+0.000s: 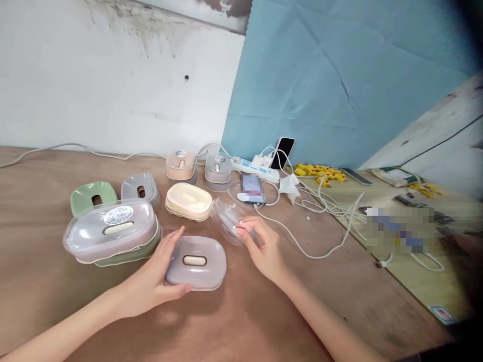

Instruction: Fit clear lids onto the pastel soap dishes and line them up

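Containers on a brown surface (264, 311). The left hand (156, 279) clasps the left end of a grey box (213, 259) in the foreground, thumb along its near edge. The right hand (264, 246) pinches clear lids (223, 215) between thumb and fingers, beside a cream stack (188, 199). A larger lidded container (88, 236) stands at left.

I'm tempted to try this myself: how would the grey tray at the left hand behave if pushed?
The grey tray would probably slide rather than roll, lying low and broad. Its even rim suggests stiffness. Its glossy surface may be slippery.
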### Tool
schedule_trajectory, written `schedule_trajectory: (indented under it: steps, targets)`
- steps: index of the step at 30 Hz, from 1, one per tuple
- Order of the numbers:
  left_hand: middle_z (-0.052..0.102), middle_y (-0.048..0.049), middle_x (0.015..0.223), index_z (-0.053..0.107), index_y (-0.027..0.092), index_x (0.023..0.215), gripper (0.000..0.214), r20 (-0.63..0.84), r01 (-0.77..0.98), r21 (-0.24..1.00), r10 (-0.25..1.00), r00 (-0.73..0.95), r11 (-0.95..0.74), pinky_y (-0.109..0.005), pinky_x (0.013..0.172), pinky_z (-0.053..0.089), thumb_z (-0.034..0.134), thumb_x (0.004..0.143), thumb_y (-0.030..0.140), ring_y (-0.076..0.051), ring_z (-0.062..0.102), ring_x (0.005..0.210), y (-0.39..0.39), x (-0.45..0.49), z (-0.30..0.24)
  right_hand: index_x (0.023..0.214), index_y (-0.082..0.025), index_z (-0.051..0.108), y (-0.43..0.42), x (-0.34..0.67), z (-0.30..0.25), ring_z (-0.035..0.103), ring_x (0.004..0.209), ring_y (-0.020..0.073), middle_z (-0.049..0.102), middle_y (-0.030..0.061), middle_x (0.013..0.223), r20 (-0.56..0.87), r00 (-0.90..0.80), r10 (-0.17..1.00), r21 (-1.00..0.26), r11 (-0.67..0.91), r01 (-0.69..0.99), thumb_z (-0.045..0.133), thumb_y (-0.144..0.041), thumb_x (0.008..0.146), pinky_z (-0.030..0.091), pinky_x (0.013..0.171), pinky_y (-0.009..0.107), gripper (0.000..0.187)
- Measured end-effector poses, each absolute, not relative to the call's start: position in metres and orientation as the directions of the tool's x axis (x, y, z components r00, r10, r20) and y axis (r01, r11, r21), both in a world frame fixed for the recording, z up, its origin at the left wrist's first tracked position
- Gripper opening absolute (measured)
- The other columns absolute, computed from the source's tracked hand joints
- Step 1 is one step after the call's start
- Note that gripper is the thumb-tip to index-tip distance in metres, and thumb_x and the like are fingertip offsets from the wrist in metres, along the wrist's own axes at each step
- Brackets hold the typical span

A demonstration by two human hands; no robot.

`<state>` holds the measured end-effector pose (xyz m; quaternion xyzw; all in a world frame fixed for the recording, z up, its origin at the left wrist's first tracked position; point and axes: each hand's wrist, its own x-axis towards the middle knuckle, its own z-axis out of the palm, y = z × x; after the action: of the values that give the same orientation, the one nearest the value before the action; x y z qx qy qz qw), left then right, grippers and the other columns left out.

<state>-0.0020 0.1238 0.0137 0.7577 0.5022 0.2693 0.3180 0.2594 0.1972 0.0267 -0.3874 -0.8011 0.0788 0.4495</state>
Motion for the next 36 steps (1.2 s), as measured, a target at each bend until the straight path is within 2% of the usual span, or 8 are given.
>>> schedule_trajectory:
  steps: [7, 10, 13, 15, 19, 22, 28, 36]
  targets:
    - [0.023, -0.0078, 0.149, 0.016, 0.032, 0.144, 0.085, 0.042, 0.401, 0.895, 0.931, 0.363, -0.197, -0.053, 0.11, 0.023, 0.067, 0.076, 0.036, -0.033, 0.028, 0.135, 0.127, -0.002, 0.007, 0.088, -0.022, 0.061, 0.194, 0.258, 0.028, 0.065, 0.081, 0.0185, 0.068, 0.0042, 0.083, 0.749, -0.337, 0.571, -0.37, 0.782, 0.502, 0.056, -0.01, 0.084, 0.049, 0.078, 0.036, 0.014]
    - [0.023, -0.0077, 0.15, 0.017, 0.033, 0.144, 0.091, 0.034, 0.324, 0.93, 0.918, 0.394, -0.173, -0.054, 0.11, 0.022, 0.072, 0.072, 0.038, -0.034, 0.028, 0.135, 0.125, -0.005, 0.006, 0.09, -0.024, 0.063, 0.176, 0.249, 0.039, 0.064, 0.088, 0.0179, 0.066, 0.0035, 0.088, 0.736, -0.174, 0.654, -0.604, 0.751, 0.268, 0.054, -0.016, 0.087, 0.05, 0.083, 0.037, 0.012]
    - [0.029, -0.0097, 0.146, 0.016, 0.03, 0.145, 0.097, 0.032, 0.271, 0.95, 0.912, 0.41, -0.155, -0.054, 0.108, 0.027, 0.075, 0.069, 0.043, -0.035, 0.034, 0.13, 0.124, -0.007, 0.005, 0.081, -0.023, 0.062, 0.154, 0.234, 0.055, 0.063, 0.072, 0.0124, 0.059, -0.0006, 0.077, 0.378, -0.023, 0.926, -0.905, 0.364, -0.221, 0.052, -0.035, 0.091, 0.054, 0.068, 0.027, 0.018]
    - [0.031, -0.0113, 0.144, 0.015, 0.029, 0.145, 0.098, 0.044, 0.25, 0.954, 0.906, 0.422, -0.163, -0.054, 0.106, 0.031, 0.075, 0.069, 0.047, -0.035, 0.038, 0.127, 0.122, -0.007, 0.004, 0.076, -0.02, 0.062, 0.146, 0.225, 0.062, 0.061, 0.06, 0.0089, 0.056, -0.0022, 0.07, 0.059, -0.092, 0.994, -0.906, 0.014, -0.423, 0.059, -0.045, 0.085, 0.05, 0.055, 0.02, 0.026]
    - [0.018, -0.0122, 0.15, 0.006, 0.033, 0.147, 0.109, 0.076, 0.208, 0.961, 0.896, 0.437, -0.183, -0.055, 0.105, 0.032, 0.075, 0.066, 0.057, -0.037, 0.038, 0.127, 0.117, -0.007, -0.002, 0.073, -0.014, 0.064, 0.146, 0.221, 0.06, 0.058, 0.051, 0.0064, 0.054, -0.0027, 0.063, -0.341, -0.216, 0.915, -0.85, -0.398, -0.346, 0.075, -0.049, 0.068, 0.043, 0.046, 0.015, 0.037]
    - [0.015, -0.0106, 0.153, 0.001, 0.037, 0.146, 0.115, 0.076, 0.16, 0.973, 0.889, 0.451, -0.165, -0.056, 0.107, 0.03, 0.075, 0.062, 0.063, -0.037, 0.033, 0.132, 0.111, -0.006, -0.006, 0.075, -0.012, 0.066, 0.152, 0.225, 0.053, 0.057, 0.048, 0.006, 0.051, -0.0038, 0.061, -0.469, -0.28, 0.838, -0.828, -0.527, -0.193, 0.076, -0.053, 0.064, 0.041, 0.044, 0.015, 0.043]
    - [0.035, -0.0073, 0.146, 0.013, 0.039, 0.144, 0.096, 0.082, 0.197, 0.959, 0.861, 0.502, -0.206, -0.053, 0.107, 0.031, 0.074, 0.071, 0.053, -0.032, 0.04, 0.13, 0.098, 0.003, -0.002, 0.104, -0.023, 0.063, 0.148, 0.23, 0.047, 0.05, 0.05, 0.0046, 0.05, -0.0041, 0.072, -0.335, -0.265, 0.904, -0.939, -0.345, 0.01, 0.062, -0.054, 0.078, 0.037, 0.047, 0.018, 0.041]
    - [0.035, -0.0081, 0.147, 0.023, 0.035, 0.142, 0.09, 0.096, 0.223, 0.951, 0.89, 0.446, -0.215, -0.048, 0.107, 0.035, 0.072, 0.07, 0.056, -0.032, 0.04, 0.131, 0.087, 0.014, 0.004, 0.117, -0.028, 0.056, 0.139, 0.24, 0.053, 0.054, 0.101, 0.019, 0.055, 0.0042, 0.109, 0.031, -0.486, 0.873, -0.941, 0.19, 0.281, 0.062, -0.032, 0.081, 0.043, 0.088, 0.033, 0.037]
